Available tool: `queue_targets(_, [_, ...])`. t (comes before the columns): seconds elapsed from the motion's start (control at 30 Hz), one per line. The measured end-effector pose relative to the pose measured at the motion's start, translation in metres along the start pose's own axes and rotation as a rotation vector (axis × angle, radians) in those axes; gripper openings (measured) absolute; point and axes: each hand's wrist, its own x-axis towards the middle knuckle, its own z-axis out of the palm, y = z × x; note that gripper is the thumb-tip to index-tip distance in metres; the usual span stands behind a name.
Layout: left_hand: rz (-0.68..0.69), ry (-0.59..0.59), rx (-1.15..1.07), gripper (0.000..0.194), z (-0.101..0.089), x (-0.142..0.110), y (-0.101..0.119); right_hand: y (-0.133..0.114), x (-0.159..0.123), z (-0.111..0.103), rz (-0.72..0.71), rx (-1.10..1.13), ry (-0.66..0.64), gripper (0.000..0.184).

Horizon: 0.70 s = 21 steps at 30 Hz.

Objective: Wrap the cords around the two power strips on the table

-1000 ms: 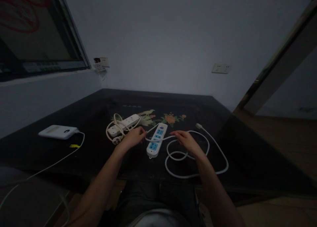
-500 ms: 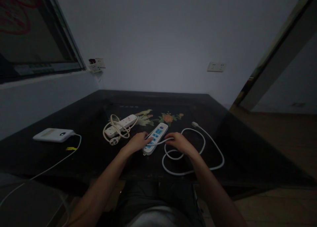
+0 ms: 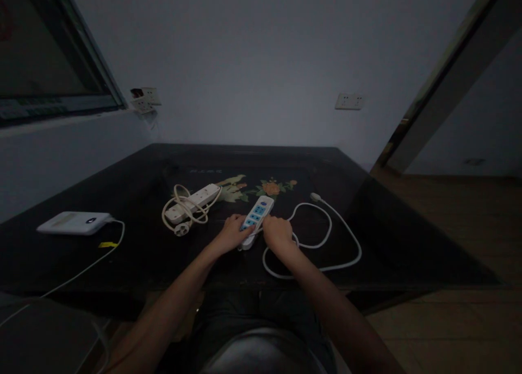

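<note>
A white power strip with blue sockets (image 3: 258, 211) lies slanted on the dark table, between my two hands. My left hand (image 3: 234, 232) grips its near left side, thumb over the top, on the cord that crosses there. Closed against the strip's right side, my right hand (image 3: 278, 235) has its fingers around the same white cord, though the fingertips are hidden. From there the cord (image 3: 345, 222) runs in loose loops to the right and ends in a plug (image 3: 315, 197) farther back.
A second white power strip (image 3: 199, 197) wrapped in its own cord lies left of my hands. Farther left are a white power bank (image 3: 73, 223) with a cable and a yellow scrap (image 3: 107, 244). Wall sockets (image 3: 349, 101) sit above the table's (image 3: 391, 243) back edge.
My right hand has moved left, up against the strip, drawing the cord across it. The loops on the right have shrunk a little. The whole view has shifted slightly.
</note>
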Motion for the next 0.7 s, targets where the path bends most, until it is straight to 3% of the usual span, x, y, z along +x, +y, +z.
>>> queue_targets(0.23, [0.086,0.128,-0.336,0.046,0.013,0.006,-0.006,0.003,0.007,0.001,0.066,0.014,0.139,0.045])
queue_targets(0.3, [0.115,0.166,-0.520,0.055,0.016,0.007,-0.004,0.003,0.008,-0.002,0.075,0.035,0.154,0.050])
queue_targets(0.4, [0.103,0.130,-0.834,0.075,0.015,0.008,0.006,0.002,0.007,-0.006,0.056,0.079,0.201,0.056])
queue_targets(0.53, [0.003,0.146,-1.148,0.093,-0.002,0.009,0.028,0.007,0.008,-0.016,0.032,0.188,0.299,0.061])
queue_targets(0.6, [-0.012,0.171,-1.203,0.088,-0.015,0.014,0.039,0.013,0.012,-0.022,0.012,0.279,0.356,0.062])
queue_targets(0.7, [-0.008,0.089,-1.271,0.070,-0.027,0.026,0.051,0.025,0.020,-0.030,-0.069,0.429,0.440,0.063])
